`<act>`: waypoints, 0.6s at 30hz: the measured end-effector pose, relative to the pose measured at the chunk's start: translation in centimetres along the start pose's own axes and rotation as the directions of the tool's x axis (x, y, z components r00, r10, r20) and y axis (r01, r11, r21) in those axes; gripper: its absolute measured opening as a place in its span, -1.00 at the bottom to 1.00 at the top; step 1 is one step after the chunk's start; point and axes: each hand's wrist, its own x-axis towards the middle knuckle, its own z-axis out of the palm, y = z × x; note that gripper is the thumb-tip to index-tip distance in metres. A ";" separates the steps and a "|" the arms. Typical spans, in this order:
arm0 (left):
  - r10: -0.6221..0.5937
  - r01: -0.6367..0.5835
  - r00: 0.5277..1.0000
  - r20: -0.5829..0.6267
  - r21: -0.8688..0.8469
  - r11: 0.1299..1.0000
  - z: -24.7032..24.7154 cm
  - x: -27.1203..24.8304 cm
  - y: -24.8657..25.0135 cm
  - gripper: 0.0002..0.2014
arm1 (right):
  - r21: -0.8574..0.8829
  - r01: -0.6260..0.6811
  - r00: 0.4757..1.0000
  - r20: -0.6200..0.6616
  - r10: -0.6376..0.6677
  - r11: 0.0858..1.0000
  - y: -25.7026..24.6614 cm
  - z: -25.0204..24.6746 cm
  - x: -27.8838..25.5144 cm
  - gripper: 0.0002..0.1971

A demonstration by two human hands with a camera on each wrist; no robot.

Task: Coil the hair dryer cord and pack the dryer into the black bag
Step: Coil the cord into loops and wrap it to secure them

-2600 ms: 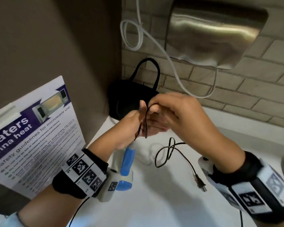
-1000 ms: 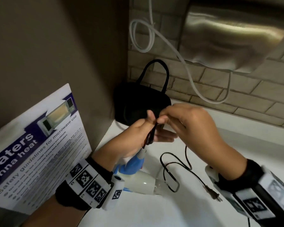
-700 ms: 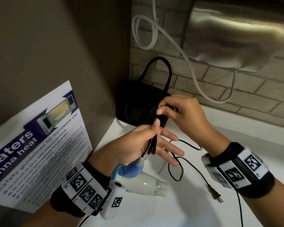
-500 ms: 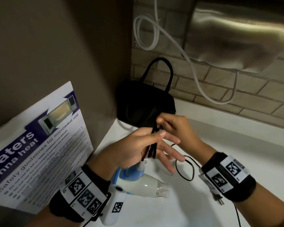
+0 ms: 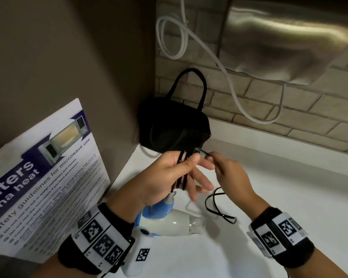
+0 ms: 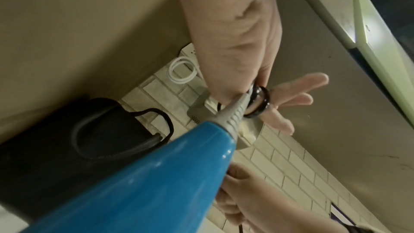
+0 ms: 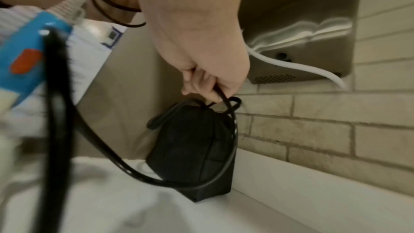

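Note:
The white and blue hair dryer (image 5: 169, 221) lies on the white counter (image 5: 289, 187) below my left hand (image 5: 181, 173). That hand's thumb pins several loops of the black cord (image 5: 184, 171) against the palm, with the fingers spread straight. From the left wrist, the loops (image 6: 260, 102) sit above the blue handle (image 6: 145, 174). My right hand (image 5: 227, 167) pinches the cord just right of the loops, and the right wrist view shows its fingers (image 7: 208, 84) curled on the cord (image 7: 156, 182). The black bag (image 5: 173, 127) stands in the corner behind both hands.
A microwave safety poster (image 5: 44, 177) leans on the left wall. A steel wall dryer (image 5: 285, 41) with a white hose (image 5: 189, 37) hangs on the brick wall above. Slack cord (image 5: 217, 205) lies on the counter to the right of the dryer.
My right hand carried another turn of cord over the left hand, then dropped beside it. The loose cord on the counter has shortened, and the plug is out of sight.

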 end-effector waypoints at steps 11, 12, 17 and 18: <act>0.047 -0.055 0.986 0.158 0.048 0.997 0.3 -0.2 0.1 -0.63 | -0.076 0.043 0.976 0.216 -0.025 0.996 -3.6 0.7 0.8 -0.78; 0.071 -0.075 0.988 0.135 0.028 0.997 0.2 -0.2 0.0 -0.60 | -0.045 0.043 0.967 0.254 -0.030 0.998 -4.3 1.0 -0.1 -0.76; 0.150 -0.151 0.989 -0.018 -0.148 0.977 -0.8 0.5 -1.0 -0.51 | -0.130 0.260 0.958 0.159 -0.239 0.957 -5.8 2.9 -3.6 -0.93; 0.162 -0.168 0.986 -0.050 -0.179 0.969 -1.1 0.6 -1.1 -0.49 | -0.159 0.255 0.960 0.161 -0.230 0.954 -5.8 2.9 -4.2 -0.92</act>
